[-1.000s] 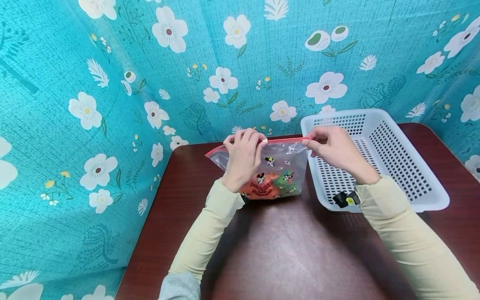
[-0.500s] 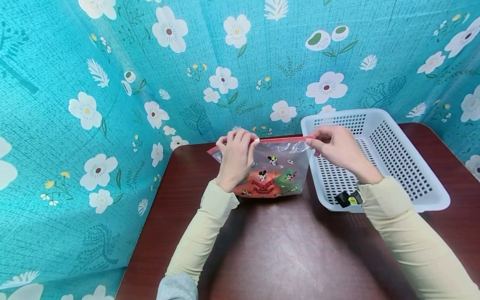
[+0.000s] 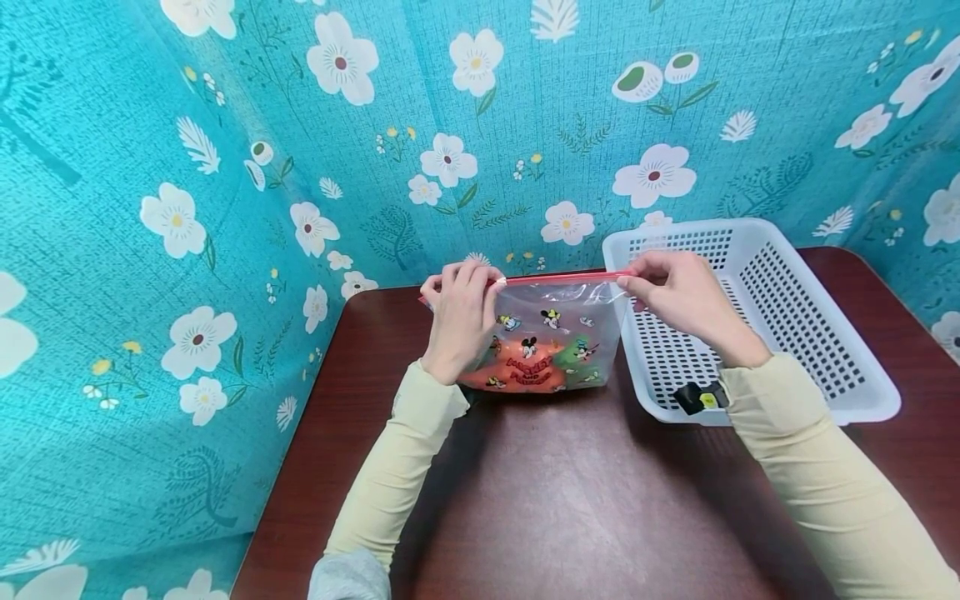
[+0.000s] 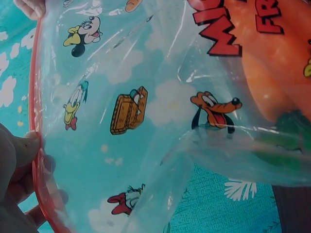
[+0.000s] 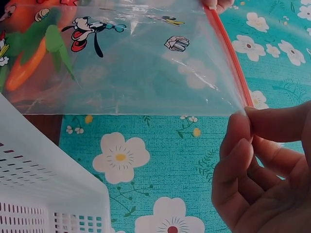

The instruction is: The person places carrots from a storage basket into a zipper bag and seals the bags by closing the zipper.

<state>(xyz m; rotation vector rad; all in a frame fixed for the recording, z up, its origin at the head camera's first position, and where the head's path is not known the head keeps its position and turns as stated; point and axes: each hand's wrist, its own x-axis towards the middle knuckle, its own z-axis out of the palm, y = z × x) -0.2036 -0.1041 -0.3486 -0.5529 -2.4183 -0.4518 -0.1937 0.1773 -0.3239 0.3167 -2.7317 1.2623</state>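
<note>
A clear zip bag [image 3: 577,312] with cartoon prints and a red zip strip [image 3: 562,277] stands upright on the table. Inside show orange and green items [image 5: 29,58], one of them long and carrot-shaped; the print partly covers them. My left hand [image 3: 461,321] pinches the zip strip near the bag's left end, thumb on the near side. At the right end of the strip, my right hand [image 3: 678,300] pinches the top corner between thumb and forefinger, plain in the right wrist view. Between the hands the strip runs taut and straight.
To the right stands a white plastic basket [image 3: 855,408] with slotted walls, partly under my right forearm. The dark red-brown table [image 3: 570,492] extends toward me. A turquoise flowered cloth [image 3: 517,108] hangs behind and to the left.
My left hand has slid leftward along the zip strip, uncovering more of the bag's front. The right hand, still pinching its corner, has shifted slightly right with the bag.
</note>
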